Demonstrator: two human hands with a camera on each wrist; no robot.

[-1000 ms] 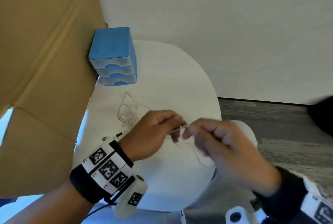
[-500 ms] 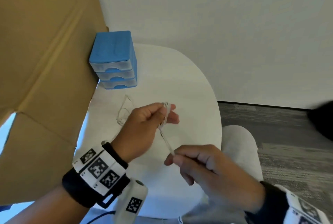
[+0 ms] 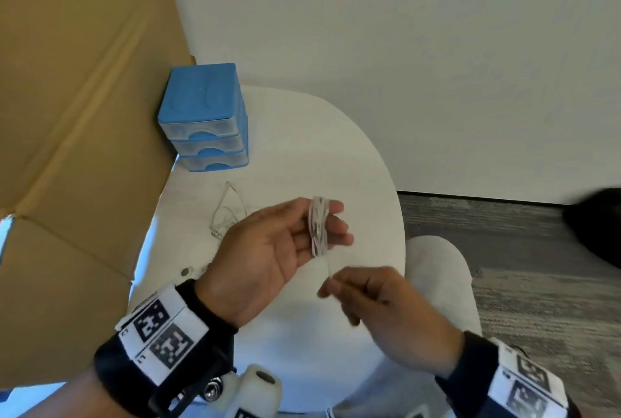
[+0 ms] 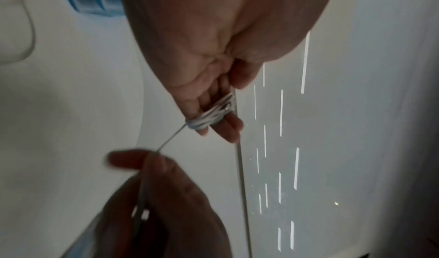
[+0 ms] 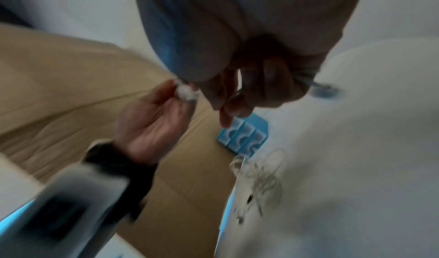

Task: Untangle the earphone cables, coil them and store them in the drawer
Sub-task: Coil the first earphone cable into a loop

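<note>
Hands, near: the right hand (image 3: 386, 303) pinched the free tail of an earphone cable (image 3: 328, 268), fingers curled round it, just below and beside the left. Half a second earlier that tail ran long and slack between the two hands; now it was short and taut.

Left hand (image 3: 268, 249), above: fingers nearly straight, with a coil (image 3: 318, 226) of white cable wound round them and the thumb steadying it. The coil had grown from a few turns to a thick band. Judged: winding of this cable nearly finished, only the tail left to tuck.

Beyond the left hand, on the white table (image 3: 336, 155): a second earphone cable (image 3: 228, 212), loose and looped, not yet coiled.

Farthest, past that cable: blue drawer unit (image 3: 205, 118), all three drawers closed, against a cardboard sheet (image 3: 84, 115). Storing not begun.
</note>
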